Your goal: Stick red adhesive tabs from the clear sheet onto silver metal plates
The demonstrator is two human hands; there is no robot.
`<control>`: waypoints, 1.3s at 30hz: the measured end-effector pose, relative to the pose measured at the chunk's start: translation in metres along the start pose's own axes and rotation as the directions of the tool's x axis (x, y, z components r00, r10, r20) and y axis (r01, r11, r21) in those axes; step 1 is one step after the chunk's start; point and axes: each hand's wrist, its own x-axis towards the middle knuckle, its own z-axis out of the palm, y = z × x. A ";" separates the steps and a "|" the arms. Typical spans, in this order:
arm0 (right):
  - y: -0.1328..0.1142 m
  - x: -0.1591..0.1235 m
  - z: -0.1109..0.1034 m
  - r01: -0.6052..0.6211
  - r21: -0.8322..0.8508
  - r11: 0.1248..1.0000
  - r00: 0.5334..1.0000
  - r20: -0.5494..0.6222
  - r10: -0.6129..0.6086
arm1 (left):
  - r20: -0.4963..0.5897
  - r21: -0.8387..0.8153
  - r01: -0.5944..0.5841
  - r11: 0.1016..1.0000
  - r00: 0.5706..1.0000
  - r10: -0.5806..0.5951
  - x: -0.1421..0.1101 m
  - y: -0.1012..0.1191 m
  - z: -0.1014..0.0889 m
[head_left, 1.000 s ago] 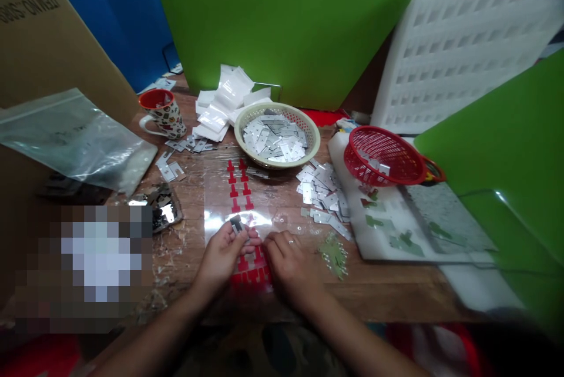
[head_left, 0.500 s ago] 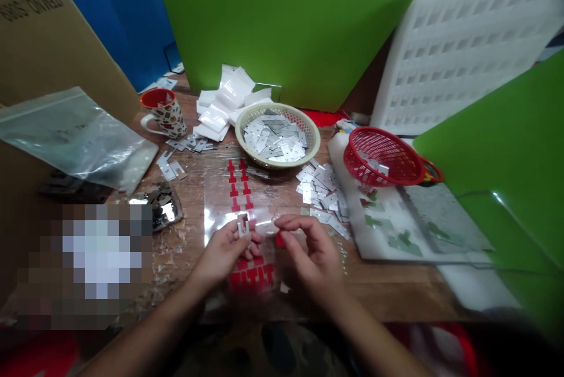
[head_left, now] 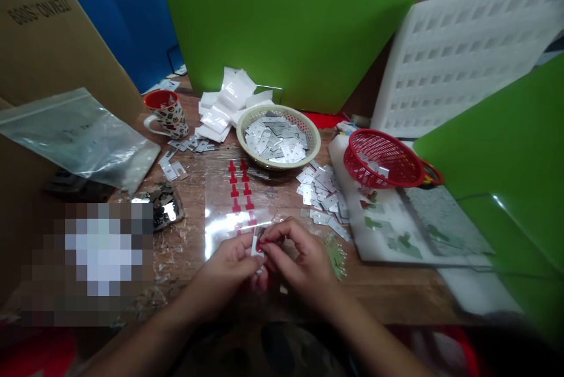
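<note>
My left hand (head_left: pixel 235 259) grips a small metal plate (head_left: pixel 256 243) with a slot cut in it, held tilted above the table. Pinched in the fingertips of my right hand (head_left: pixel 296 252) is a small red sticker (head_left: pixel 261 246), right against the plate; fingers cover most of it. Below and beyond both hands lies a clear sheet (head_left: pixel 217 204) bearing rows of red T-shaped stickers (head_left: pixel 235 190). A pile of metal plates (head_left: pixel 324 189) spreads to the right of the sheet, and many more fill a cream basket (head_left: pixel 278 164) behind it.
A red basket (head_left: pixel 383 157) rests on white foam (head_left: pixel 346 189) at right. To the left stand a patterned mug (head_left: pixel 174 121), a plastic bag (head_left: pixel 83 136) and a tray of dark shiny parts (head_left: pixel 165 206). Green pieces (head_left: pixel 337 256) lie beside my right hand. Green panels (head_left: pixel 291 24) rise behind.
My right hand has moved left with the red sticker, up to the metal plate. My left hand has shifted slightly right and down and turned the plate on its side.
</note>
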 end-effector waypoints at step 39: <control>-0.015 -0.005 0.003 0.301 -0.470 0.830 0.917 -0.096 -0.387 | -0.036 0.053 -0.030 0.998 0.999 0.032 0.001 -0.005 0.001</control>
